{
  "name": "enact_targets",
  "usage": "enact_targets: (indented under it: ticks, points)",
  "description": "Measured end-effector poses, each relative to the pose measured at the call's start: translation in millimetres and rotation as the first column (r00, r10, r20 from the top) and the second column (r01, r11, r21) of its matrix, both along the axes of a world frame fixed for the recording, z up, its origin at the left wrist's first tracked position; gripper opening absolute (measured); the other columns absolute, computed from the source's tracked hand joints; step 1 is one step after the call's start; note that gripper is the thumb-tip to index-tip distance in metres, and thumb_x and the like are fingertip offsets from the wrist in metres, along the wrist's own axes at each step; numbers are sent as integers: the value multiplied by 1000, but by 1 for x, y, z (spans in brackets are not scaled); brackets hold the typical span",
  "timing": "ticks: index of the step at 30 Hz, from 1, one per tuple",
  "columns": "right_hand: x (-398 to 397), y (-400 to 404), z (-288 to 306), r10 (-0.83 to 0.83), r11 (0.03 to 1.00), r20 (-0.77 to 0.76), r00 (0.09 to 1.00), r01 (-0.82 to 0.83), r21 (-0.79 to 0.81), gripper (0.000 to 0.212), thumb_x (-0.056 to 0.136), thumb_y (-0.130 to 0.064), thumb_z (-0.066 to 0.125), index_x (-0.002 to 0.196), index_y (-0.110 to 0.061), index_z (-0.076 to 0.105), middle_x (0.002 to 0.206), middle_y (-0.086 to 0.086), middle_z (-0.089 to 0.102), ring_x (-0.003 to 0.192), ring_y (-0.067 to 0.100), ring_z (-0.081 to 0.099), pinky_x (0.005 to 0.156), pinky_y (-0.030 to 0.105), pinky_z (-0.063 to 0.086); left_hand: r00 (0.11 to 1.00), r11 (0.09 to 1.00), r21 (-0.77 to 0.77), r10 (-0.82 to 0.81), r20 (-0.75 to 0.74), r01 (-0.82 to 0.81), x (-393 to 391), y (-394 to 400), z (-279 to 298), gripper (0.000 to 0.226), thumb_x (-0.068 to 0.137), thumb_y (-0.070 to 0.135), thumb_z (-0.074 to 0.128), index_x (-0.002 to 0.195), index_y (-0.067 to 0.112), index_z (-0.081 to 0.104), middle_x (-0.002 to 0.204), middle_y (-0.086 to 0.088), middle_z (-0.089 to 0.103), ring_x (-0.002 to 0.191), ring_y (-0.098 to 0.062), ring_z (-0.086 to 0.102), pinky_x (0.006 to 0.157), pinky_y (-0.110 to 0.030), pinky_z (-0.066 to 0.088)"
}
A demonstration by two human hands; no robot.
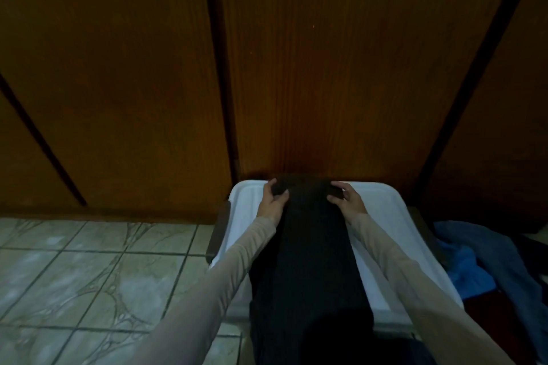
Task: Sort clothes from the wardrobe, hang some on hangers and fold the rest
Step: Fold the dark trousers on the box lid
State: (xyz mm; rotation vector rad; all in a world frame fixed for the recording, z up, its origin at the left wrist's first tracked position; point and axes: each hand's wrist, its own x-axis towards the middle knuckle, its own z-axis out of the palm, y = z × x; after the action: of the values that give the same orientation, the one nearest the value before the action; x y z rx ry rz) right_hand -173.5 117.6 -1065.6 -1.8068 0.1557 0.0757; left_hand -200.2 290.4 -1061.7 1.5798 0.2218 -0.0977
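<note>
1. Head view: a white plastic tub lid [382, 264] sat on the tiled floor [89, 270], its far edge against the closed wooden wardrobe doors [311, 68]; whether a tub sat beneath it could not be told.
2. A dark garment [308, 261] lay lengthwise down the lid's middle, long and narrow, its near end hanging over the lid's near edge.
3. The left hand [271, 197] pinched the garment's far left corner, thumb on top and fingers curled round the edge.
4. The right hand [348, 195] gripped the far right corner the same way.
5. Blue clothes [486, 258] lay heaped past the lid's right edge.
</note>
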Motion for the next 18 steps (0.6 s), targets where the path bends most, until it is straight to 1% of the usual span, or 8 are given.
enact_targets:
  ticks: [3,6,7,8,10,12,16,18]
  points:
    - [14,-3,5,42,996,86,995,-35,-81,46,93,2,48,134,-20,46,150,7,31,140,25,26,110,31,25,997,1000,-9,23,69,-23,18,-2,10,38,101,26,37,138,24,38,144,-10,36,133,-31,35,113,-45,26]
    - [21,-3,3,145,963,249,957,-78,-258,55,96,3,40,143,-26,34,155,-2,19,142,17,19,110,24,17,987,999,-30,34,155,-30,33,1,15,37,100,17,36,136,15,46,149,-5,33,139,-23,27,115,-35,18]
    - [23,-2,0,198,924,274,941,-87,-372,57,97,-1,39,145,-29,27,156,-5,12,143,15,15,113,28,13,980,999,45,11,199,-21,37,3,14,41,99,13,39,140,13,40,152,-2,28,142,-20,22,115,-33,13]
    - [25,-2,-5,250,844,249,936,-86,-529,57,99,-8,38,148,-31,17,157,-7,2,145,14,9,116,37,9,973,979,203,-36,229,-11,41,6,11,48,98,12,42,144,13,32,155,0,20,144,-17,14,116,-32,9]
    - [28,-3,-18,273,618,84,958,-108,-779,58,102,-29,31,148,-32,-4,155,-4,-21,145,15,-9,113,54,-1,964,788,615,-165,210,1,46,10,-2,59,98,17,43,149,15,15,158,1,3,145,-15,0,118,-37,3]
    - [27,0,-28,255,493,-46,966,-171,-853,59,102,-40,23,146,-30,-14,152,-1,-31,143,17,-19,110,60,-6,967,597,800,-233,101,60,40,7,-16,60,101,26,36,150,18,4,158,3,-9,145,-14,-9,117,-45,0]
    - [19,7,-40,316,465,-178,932,-316,-827,58,102,-38,18,148,-24,-14,155,-3,-23,144,12,-12,114,53,-2,929,343,913,-360,-89,220,15,-12,-38,59,102,36,26,150,21,-4,157,2,-14,144,-14,-14,115,-46,-7]
    - [19,8,-43,297,482,-147,943,-281,-830,59,102,-38,20,148,-23,-14,155,-2,-23,145,14,-11,115,50,1,951,314,934,-299,-75,172,6,-19,-45,60,101,33,29,150,20,-3,158,-1,-8,145,-19,-8,116,-44,-3]
